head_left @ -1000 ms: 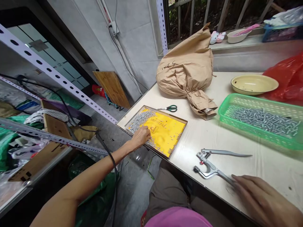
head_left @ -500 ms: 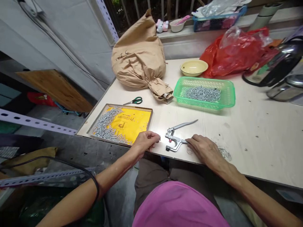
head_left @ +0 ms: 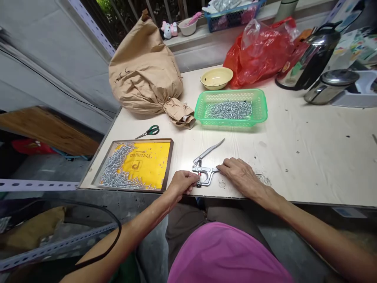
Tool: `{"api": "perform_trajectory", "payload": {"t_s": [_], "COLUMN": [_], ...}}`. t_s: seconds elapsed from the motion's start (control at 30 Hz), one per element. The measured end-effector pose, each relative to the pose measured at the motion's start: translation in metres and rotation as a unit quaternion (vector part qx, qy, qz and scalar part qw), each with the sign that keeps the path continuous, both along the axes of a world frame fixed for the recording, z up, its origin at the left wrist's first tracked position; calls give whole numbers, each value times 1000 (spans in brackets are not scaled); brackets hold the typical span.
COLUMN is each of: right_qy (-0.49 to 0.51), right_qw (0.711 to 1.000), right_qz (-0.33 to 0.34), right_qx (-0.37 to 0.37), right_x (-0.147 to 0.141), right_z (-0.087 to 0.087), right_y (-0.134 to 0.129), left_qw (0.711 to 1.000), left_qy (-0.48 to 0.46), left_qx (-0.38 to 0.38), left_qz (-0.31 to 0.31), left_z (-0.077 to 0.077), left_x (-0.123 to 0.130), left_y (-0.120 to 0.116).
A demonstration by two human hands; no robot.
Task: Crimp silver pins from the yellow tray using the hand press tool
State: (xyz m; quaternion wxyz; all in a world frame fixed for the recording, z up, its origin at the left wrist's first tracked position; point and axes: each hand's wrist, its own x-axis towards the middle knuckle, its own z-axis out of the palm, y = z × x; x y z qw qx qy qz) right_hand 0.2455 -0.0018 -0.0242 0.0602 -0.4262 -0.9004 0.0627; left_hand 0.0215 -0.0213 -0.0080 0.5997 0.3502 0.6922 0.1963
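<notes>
Silver hand pliers (head_left: pixel 209 170) with a spring and a red part lie on the table near its front edge, their handles spread apart. The fingers of my right hand (head_left: pixel 240 175) are closed on the end of the lower handle. My left hand (head_left: pixel 183 182) is pinched at the jaw of the pliers; what sits between its fingertips is too small to make out. Left of it, a shallow tray (head_left: pixel 169 165) holds a yellow sheet (head_left: pixel 150 161) and many small metal pieces (head_left: pixel 113 169). Behind the pliers, a green basket (head_left: pixel 262 108) holds more metal pieces (head_left: pixel 231 110).
Green-handled scissors (head_left: pixel 153 130) lie behind the tray. Farther back are a brown paper sack (head_left: pixel 147 70), a yellow bowl (head_left: pixel 217 78) and a red plastic bag (head_left: pixel 262 55). A kettle (head_left: pixel 315 55) and a metal pot (head_left: pixel 330 86) stand at the back right.
My left hand has moved from beside the pliers to their jaw. My right hand stays on the handle. The camera view has shifted, so the table items appear farther left.
</notes>
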Motion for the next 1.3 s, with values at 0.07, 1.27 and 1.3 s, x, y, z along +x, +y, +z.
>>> {"api": "perform_trajectory", "payload": {"t_s": [0.07,1.27,1.3], "right_qy": [3,-83,-78], "right_qw": [1000,990,991], "right_qz": [-2,86,84], "right_qx": [-6,-74,-72], "right_x": [0,-7,-6], "right_z": [2,27,27], "right_y": [0,71,69], "left_qw": [1000,993,993], "left_qy": [13,32,29], "left_qx": [-12,-81,-77], "left_qz": [-20,-84,-82], "left_z": [1,10,10], "left_x": [-1,-1,0], "left_y": [3,2,0]}}
